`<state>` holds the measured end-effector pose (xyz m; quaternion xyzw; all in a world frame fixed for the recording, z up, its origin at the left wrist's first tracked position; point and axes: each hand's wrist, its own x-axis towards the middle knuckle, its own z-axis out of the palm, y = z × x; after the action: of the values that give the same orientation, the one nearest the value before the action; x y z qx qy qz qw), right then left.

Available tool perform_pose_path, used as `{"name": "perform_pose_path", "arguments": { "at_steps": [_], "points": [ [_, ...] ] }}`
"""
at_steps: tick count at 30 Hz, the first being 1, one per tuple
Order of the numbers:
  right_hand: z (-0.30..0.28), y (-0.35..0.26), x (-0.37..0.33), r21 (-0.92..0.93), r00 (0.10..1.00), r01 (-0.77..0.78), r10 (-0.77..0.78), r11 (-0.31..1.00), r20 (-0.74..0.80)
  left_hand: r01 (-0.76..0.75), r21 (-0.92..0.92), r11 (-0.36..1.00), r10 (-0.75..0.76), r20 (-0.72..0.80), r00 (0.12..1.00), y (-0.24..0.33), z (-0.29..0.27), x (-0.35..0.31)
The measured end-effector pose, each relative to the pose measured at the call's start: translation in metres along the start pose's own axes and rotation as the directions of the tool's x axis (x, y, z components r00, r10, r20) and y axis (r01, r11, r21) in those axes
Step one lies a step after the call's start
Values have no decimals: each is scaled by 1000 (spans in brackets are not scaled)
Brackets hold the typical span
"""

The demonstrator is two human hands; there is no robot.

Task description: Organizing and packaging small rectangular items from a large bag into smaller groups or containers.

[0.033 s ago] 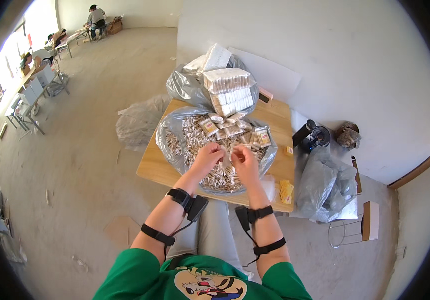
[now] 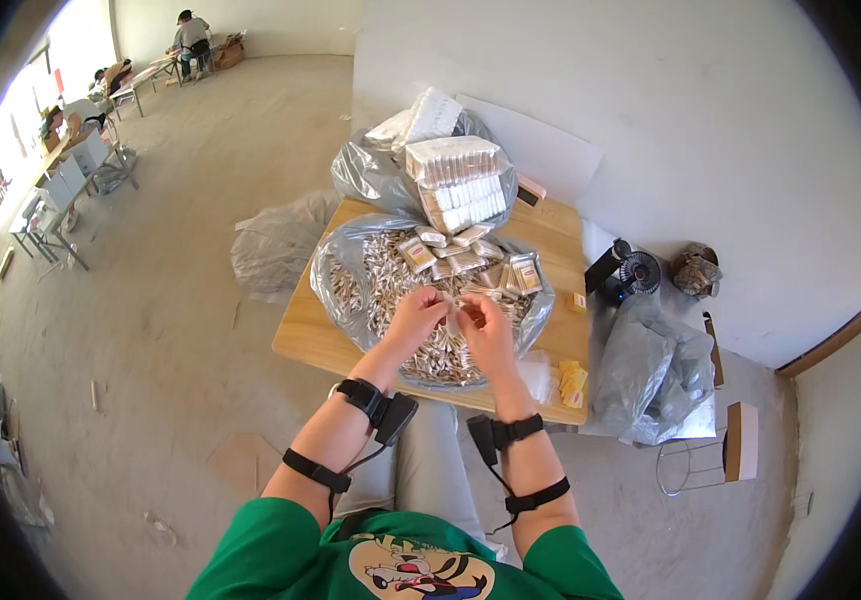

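Note:
My left hand (image 2: pixel 419 314) and my right hand (image 2: pixel 489 328) meet above an open grey plastic bag (image 2: pixel 328 275) full of loose cotton swabs (image 2: pixel 443 358). Both hands are closed in a pinch on a small clear plastic bag (image 2: pixel 453 318), whitish and see-through; its far part is hard to make out. Just beyond my fingers, several small packs of cotton swabs (image 2: pixel 467 262) lie on the loose swabs, some with yellowish labels. Past them, larger wrapped bundles of packs (image 2: pixel 454 160) stand stacked in a second grey bag (image 2: pixel 376 178).
The wooden table (image 2: pixel 301 330) carries all this. At its right front lie flat clear bags (image 2: pixel 539 376) and yellow cards (image 2: pixel 573 384). Right of the table are a black fan (image 2: pixel 640 272), a crumpled grey bag (image 2: pixel 651 370) and a stool (image 2: pixel 696 465). People sit at far-left tables.
My right hand has shifted slightly left, closer to my left hand. Little else differs.

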<state>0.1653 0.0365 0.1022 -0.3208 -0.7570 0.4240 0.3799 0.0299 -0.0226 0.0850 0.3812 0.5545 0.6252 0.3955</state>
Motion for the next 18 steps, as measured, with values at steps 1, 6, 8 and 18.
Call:
{"name": "perform_pose_path", "arguments": {
  "at_steps": [1,6,8,18],
  "points": [
    [2,-7,-3,-30,998,59,-58,998,3,-7,54,998,8,-18,1000,-1,3,0],
    [-2,-15,-4,-219,972,232,-236,948,9,-83,102,991,88,-45,995,4,14,-1],
    [-2,-21,0,-233,969,244,-248,941,15,-159,163,974,168,-44,985,4,14,2],
    [3,-18,8,-307,976,207,-217,929,3,-233,465,854,254,18,967,14,9,3]
  ]
}}
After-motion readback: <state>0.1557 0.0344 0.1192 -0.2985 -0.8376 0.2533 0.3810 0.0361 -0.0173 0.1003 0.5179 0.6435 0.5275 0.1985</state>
